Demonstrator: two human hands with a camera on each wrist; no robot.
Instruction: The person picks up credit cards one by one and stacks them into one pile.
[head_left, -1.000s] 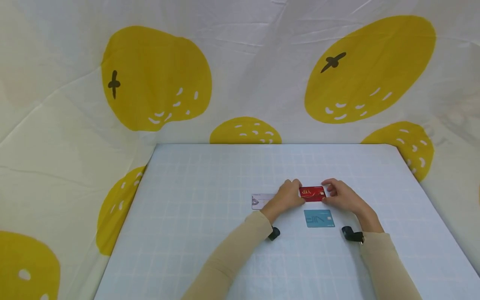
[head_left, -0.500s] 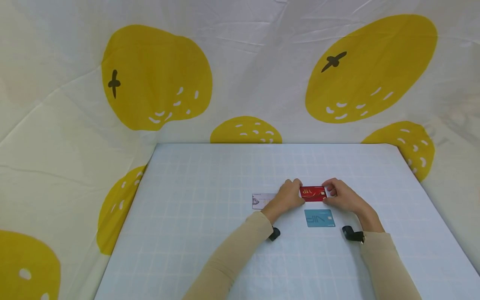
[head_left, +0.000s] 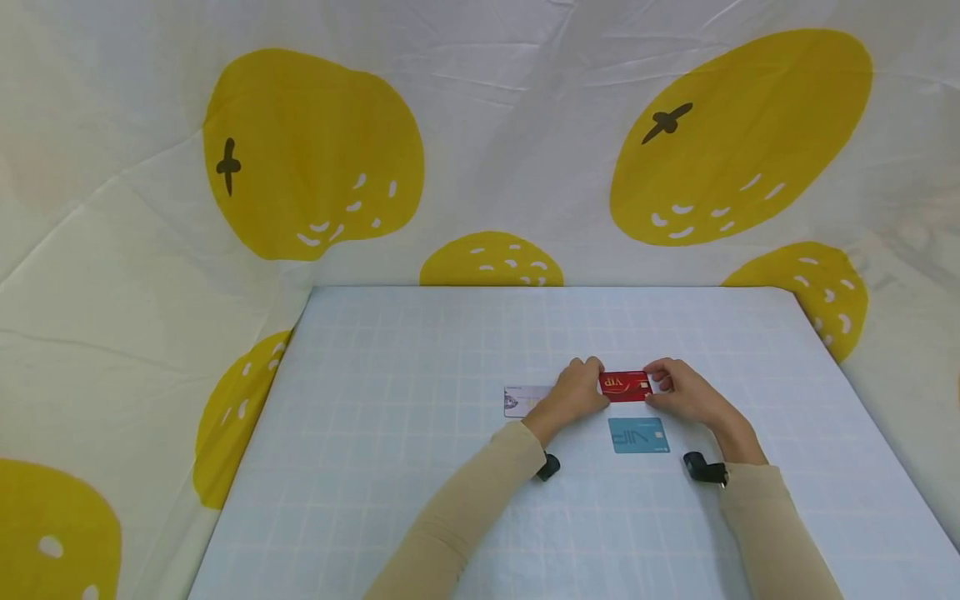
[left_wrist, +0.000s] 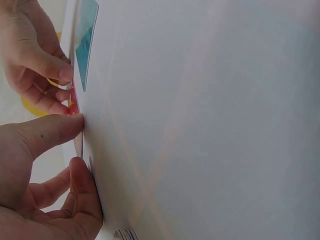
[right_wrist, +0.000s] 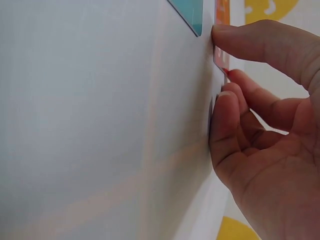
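Note:
In the head view a red card with "VIP" lettering lies between both hands, its lettering upside down. My left hand holds its left end between thumb and fingers. At the opposite end, my right hand pinches the card, thumb at the near corner and index finger at the far one. The right wrist view shows the thumb on the card's edge close to the tabletop. A teal card lies just nearer than the red one. Partly covered by my left hand is a pale card with a grey drawing.
The table wears a pale checked cover. Behind and beside it hangs a white cloth printed with yellow fruit. A black wrist device sits beneath the right wrist, with another black device by the left.

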